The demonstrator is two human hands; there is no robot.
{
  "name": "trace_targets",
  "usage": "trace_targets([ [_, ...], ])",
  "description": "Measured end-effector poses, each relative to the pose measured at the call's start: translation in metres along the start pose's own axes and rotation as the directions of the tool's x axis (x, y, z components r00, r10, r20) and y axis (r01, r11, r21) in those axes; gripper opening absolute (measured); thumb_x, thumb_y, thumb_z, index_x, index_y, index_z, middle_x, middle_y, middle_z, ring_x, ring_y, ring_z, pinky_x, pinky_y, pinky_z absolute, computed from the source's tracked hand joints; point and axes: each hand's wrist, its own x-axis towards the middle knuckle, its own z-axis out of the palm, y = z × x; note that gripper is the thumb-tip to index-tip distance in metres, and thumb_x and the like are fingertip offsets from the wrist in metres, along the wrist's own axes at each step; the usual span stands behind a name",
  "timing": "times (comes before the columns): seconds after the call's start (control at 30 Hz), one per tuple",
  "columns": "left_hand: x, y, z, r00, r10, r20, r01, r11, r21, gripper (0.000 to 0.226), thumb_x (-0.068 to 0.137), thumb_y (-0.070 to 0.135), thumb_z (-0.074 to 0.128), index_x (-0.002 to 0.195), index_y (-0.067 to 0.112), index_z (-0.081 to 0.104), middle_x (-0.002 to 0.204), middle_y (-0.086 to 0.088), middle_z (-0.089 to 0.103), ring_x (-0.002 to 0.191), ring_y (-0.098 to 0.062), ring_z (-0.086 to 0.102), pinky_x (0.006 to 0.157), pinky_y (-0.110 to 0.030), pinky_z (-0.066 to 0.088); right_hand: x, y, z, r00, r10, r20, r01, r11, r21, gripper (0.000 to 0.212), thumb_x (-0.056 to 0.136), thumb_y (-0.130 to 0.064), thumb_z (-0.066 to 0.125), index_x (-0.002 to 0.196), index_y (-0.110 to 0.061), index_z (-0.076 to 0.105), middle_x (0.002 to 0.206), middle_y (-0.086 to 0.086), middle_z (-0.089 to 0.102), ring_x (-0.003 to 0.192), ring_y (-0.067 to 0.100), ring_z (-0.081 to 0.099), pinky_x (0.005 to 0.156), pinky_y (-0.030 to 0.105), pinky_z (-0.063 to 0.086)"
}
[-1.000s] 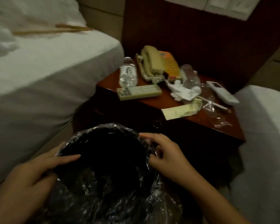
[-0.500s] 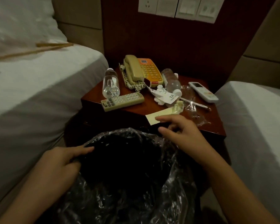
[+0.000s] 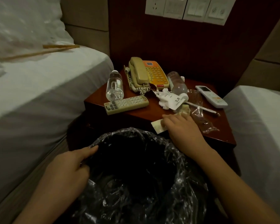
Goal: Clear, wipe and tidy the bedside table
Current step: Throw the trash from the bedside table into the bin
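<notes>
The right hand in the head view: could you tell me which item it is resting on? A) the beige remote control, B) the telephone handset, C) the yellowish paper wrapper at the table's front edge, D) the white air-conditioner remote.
C: the right hand lies on the yellowish paper wrapper at the bedside table's front edge.

I count two bottles [image 3: 114, 86] [image 3: 177, 84], two remotes [image 3: 126, 104] [image 3: 211, 96], one phone [image 3: 148, 73], one bin [image 3: 181, 188], one straw [image 3: 202, 108], two beds [image 3: 44, 81] [image 3: 262, 120], my two hands [image 3: 69, 165] [image 3: 183, 126].

The receipt [image 3: 174, 99] bears print too small to read.
</notes>
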Motion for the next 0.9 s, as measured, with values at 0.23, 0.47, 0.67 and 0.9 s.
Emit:
trace_targets([
  [0.23,0.011,0.007,0.005,1.000,0.008,-0.001,-0.008,0.999,0.037,0.066,0.076,-0.005,0.056,0.124,0.039,0.058,0.134,0.015,0.054,0.129,-0.010,0.047,0.106,-0.025,0.035,0.005,0.003,-0.016,0.960,0.099,-0.261,-0.051,0.981,0.186,0.022,0.074,-0.003,0.070,0.089,-0.016,0.061,0.084,0.000,0.072,0.081,0.017,0.067,0.101,0.044,0.038],
  [0.47,0.016,0.019,0.000,1.000,0.001,0.012,-0.002,0.998,0.062,0.066,0.077,-0.005,0.054,0.127,0.037,0.057,0.137,0.015,0.051,0.129,-0.009,0.047,0.104,-0.023,0.035,0.003,-0.044,-0.093,0.989,0.145,0.030,-0.061,0.218,0.974,0.008,0.081,-0.023,0.064,0.083,-0.019,0.056,0.089,0.002,0.068,0.079,0.012,0.067,0.062,0.017,0.052],
  [0.67,0.017,0.025,-0.005,1.000,-0.018,-0.007,0.019,0.994,0.107,0.067,0.078,-0.001,0.053,0.130,0.042,0.051,0.139,0.021,0.046,0.131,-0.007,0.045,0.104,-0.022,0.037,0.007,-0.037,-0.067,0.703,-0.459,0.543,-0.104,0.689,0.717,0.029,0.087,-0.029,0.065,0.113,-0.034,0.056,0.133,-0.016,0.051,0.122,-0.007,0.043,0.102,0.019,0.038],
  [0.9,0.008,0.040,-0.004,0.995,-0.100,0.017,0.097,0.986,0.137,0.067,0.083,0.006,0.051,0.138,0.044,0.039,0.147,0.019,0.038,0.132,-0.007,0.041,0.104,-0.020,0.033,0.053,0.025,-0.053,0.984,0.157,0.083,-0.174,0.945,0.277,0.045,0.087,-0.028,0.063,0.129,-0.035,0.049,0.141,-0.005,0.042,0.131,0.019,0.037,0.101,0.040,0.039],
])
